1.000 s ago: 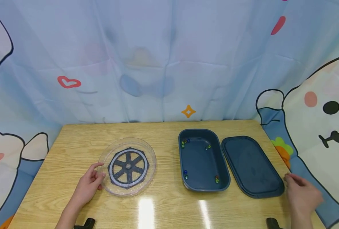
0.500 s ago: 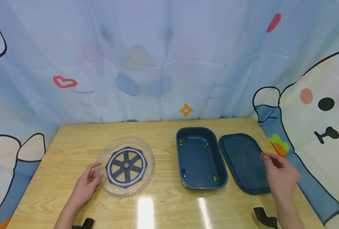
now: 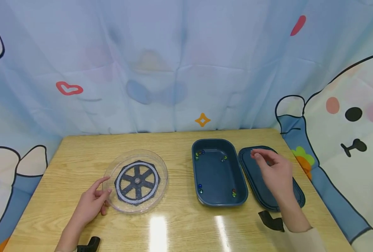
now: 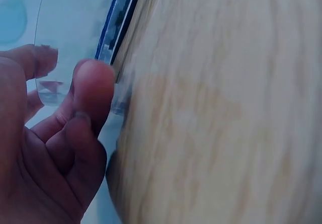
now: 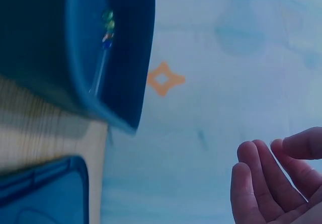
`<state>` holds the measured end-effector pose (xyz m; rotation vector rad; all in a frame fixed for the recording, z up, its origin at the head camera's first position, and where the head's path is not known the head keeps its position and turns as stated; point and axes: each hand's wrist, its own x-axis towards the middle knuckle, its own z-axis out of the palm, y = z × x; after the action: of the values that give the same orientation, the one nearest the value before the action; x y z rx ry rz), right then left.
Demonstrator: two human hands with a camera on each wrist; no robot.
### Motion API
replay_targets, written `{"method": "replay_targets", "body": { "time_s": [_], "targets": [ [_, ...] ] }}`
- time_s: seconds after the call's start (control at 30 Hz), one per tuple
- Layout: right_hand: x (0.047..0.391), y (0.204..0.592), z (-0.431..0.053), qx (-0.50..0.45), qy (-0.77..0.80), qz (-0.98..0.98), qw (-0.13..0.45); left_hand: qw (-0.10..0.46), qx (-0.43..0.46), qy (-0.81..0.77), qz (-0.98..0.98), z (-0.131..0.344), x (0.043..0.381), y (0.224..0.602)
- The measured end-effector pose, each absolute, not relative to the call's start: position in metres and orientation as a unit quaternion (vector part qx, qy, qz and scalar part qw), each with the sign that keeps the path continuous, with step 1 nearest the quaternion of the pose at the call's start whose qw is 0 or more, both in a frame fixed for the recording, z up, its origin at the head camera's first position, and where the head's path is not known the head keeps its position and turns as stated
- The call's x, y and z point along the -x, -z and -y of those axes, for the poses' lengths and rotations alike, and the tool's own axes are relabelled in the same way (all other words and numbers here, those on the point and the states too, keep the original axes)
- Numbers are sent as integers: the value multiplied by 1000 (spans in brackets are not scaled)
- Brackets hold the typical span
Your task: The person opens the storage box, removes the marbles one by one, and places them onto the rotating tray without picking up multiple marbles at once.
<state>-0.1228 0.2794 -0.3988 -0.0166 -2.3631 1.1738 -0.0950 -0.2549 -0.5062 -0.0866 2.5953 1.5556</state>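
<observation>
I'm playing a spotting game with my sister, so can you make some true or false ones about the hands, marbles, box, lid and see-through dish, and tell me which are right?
1. Marbles lie inside the blue box. True.
2. The marbles are all in one bunch. False: they lie in separate little groups.
3. In the head view, the right hand covers part of the lid. True.
4. The lid is on top of the box. False: it lies beside the box on the table.
5. The left hand touches the clear dish. True.
6. The dish is between the box and the lid. False: the box is between the dish and the lid.
</observation>
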Motion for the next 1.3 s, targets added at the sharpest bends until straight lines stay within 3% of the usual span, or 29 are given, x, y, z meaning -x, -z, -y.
{"method": "replay_targets", "body": {
  "time_s": [0.27,0.5,0.9,1.3],
  "targets": [
    [146,389,-257,-62,-426,877,212,69,24,-555,-828,256,96,509],
    [180,389,-240,-68,-497,860,92,85,37,-585,-806,258,95,511],
    [229,430,-220,-46,-531,846,-9,97,49,-594,-797,257,93,513],
    [244,462,-210,-69,-457,883,-82,94,53,-595,-797,256,94,512]
  ]
}}
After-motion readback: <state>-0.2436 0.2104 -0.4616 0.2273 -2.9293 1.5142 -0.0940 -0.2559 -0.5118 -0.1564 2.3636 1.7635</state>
